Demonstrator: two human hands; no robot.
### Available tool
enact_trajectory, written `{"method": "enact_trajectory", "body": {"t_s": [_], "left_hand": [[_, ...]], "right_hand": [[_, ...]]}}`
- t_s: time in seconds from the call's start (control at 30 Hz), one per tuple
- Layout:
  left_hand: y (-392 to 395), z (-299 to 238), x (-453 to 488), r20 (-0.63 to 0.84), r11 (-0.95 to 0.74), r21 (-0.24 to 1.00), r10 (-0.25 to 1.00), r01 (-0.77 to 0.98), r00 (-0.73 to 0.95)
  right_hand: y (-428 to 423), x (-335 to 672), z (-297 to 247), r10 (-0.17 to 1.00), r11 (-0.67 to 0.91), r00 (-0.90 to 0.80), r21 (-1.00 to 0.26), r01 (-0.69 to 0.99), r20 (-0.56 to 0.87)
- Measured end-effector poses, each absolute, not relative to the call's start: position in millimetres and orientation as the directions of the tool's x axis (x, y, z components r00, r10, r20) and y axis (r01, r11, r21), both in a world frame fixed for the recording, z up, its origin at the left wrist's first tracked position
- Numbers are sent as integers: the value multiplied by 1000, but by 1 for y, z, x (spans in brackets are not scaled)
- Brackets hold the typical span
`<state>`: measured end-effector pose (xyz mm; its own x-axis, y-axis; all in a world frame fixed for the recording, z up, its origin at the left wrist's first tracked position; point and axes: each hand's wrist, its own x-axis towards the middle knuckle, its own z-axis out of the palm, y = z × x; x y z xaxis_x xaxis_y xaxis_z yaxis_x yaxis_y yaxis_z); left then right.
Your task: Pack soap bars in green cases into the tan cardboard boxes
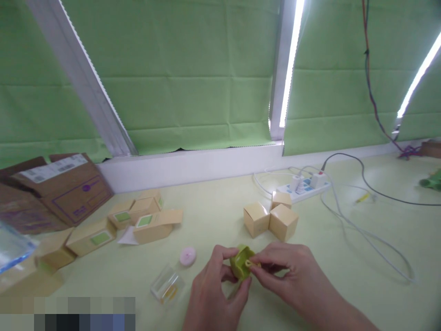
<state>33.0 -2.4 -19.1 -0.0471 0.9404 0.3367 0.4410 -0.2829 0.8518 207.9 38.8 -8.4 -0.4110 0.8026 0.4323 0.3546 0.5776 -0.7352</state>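
Between the fingers and thumb of my left hand (218,289) is a small olive-green cup-shaped piece (242,263), its hollow side turned toward my right hand. My right hand (289,271) pinches a small pale yellow looped piece (253,264) at the mouth of the green cup. I cannot tell whether the two pieces are joined. To the left of my left hand lies a clear plastic container (167,285) with something yellow-orange showing in it. A round pink lid-like disc (188,256) rests just beyond that container.
Three small tan boxes (271,219) stand beyond my hands, by a white power strip (305,187) with plugs and loose cables. At the left, several tan boxes (91,236) with green labels lie before an open brown carton (74,188). Green blinds (200,73) hang behind the table.
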Motion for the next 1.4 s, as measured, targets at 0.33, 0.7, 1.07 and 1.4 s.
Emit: {"method": "enact_trajectory", "body": {"t_s": [0.33,0.7,1.07,1.4], "left_hand": [[1,-27,34,394,-360,844,919,399,-5],[-2,-15,25,418,-442,750,893,491,164],[-4,-5,25,424,-427,810,900,402,103],[-4,-8,22,567,-573,736,813,360,133]], "right_hand": [[38,206,-6,839,537,-372,-713,451,397],[39,210,-6,789,606,-434,-667,434,434],[36,218,4,790,555,-478,-780,291,384],[34,215,-2,870,250,-465,-960,127,164]]}}
